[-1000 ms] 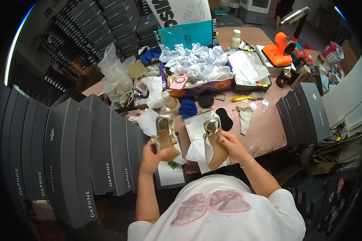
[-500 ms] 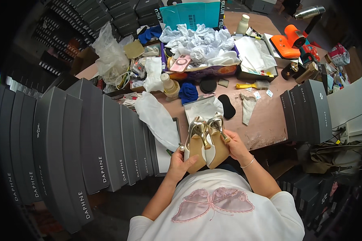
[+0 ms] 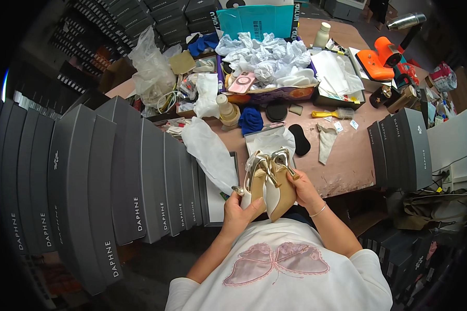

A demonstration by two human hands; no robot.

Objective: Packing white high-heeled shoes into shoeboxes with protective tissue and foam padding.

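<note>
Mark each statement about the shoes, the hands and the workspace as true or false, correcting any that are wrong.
1. The left hand holds one high-heeled shoe and the right hand holds another high-heeled shoe. True.
2. The yellow-handled brush is in the right hand. False: the yellow-handled brush lies on the table.
3. The beige soles of both shoes show to the camera. True.
4. The pink phone lies on the grey shoeboxes. False: the pink phone lies beside crumpled white paper.
5. A bracelet circles the right wrist. True.
6. Grey shoeboxes stand only on the right. False: grey shoeboxes stand on the left too.
</note>
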